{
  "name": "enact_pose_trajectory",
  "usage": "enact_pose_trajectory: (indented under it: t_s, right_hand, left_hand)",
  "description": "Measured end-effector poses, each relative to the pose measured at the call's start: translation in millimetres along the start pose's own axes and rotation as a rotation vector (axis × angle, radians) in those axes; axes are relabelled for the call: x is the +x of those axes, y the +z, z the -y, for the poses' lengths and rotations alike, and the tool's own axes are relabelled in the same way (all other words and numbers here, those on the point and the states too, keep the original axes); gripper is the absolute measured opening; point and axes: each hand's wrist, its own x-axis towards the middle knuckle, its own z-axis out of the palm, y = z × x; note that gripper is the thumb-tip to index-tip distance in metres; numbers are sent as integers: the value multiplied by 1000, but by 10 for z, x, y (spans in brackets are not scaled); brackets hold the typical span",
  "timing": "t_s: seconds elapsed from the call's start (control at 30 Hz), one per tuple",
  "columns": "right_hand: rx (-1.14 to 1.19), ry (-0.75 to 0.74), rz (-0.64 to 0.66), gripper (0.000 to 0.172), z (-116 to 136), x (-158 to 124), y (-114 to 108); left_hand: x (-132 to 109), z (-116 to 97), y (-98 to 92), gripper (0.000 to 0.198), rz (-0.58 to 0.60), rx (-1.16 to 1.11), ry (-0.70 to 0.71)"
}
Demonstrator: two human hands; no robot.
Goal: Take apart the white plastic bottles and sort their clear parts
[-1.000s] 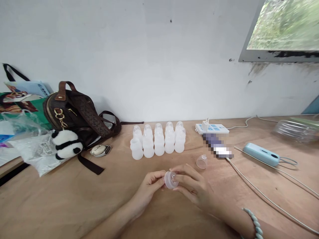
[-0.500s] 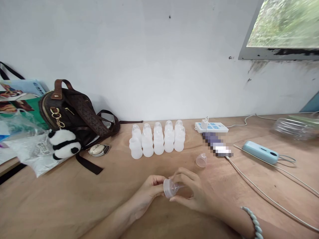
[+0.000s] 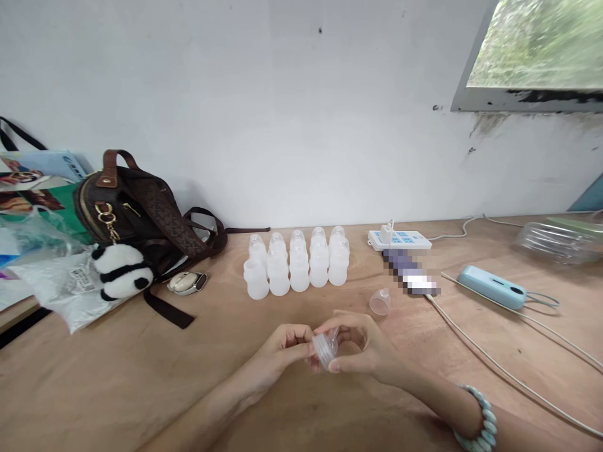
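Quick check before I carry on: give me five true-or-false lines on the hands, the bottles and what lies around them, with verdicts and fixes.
1. The left hand and right hand both grip the clear ridged piece. True.
2. The loose clear cap lies left of the white bottles. False: it lies to their right.
3. The front-left bottle has an open top. True.
4. The beaded bracelet is on the left wrist. False: it is on the right.
5. The panda plush sits beside the power strip. False: it is by the brown backpack, across the table.
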Motion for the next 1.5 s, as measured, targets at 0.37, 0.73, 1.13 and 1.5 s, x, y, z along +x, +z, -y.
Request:
enact_pose_trajectory:
  t_s: [0.37, 0.73, 1.13, 1.5]
  right_hand:
    - [-303, -77, -641, 28, 156, 142, -723]
    - [-1342, -88, -43, 37, -42, 90, -569]
    - [-1531, 322, -194, 21, 30, 61, -881]
    - [-1322, 26, -531, 30, 15, 83, -942]
  left_hand:
    - [86, 71, -350, 22, -249, 188, 46]
    - [60, 136, -366, 24, -238, 1160, 175]
    - [35, 115, -440, 16, -435, 1117, 417]
    - [477, -470, -1479, 54, -930, 538, 450]
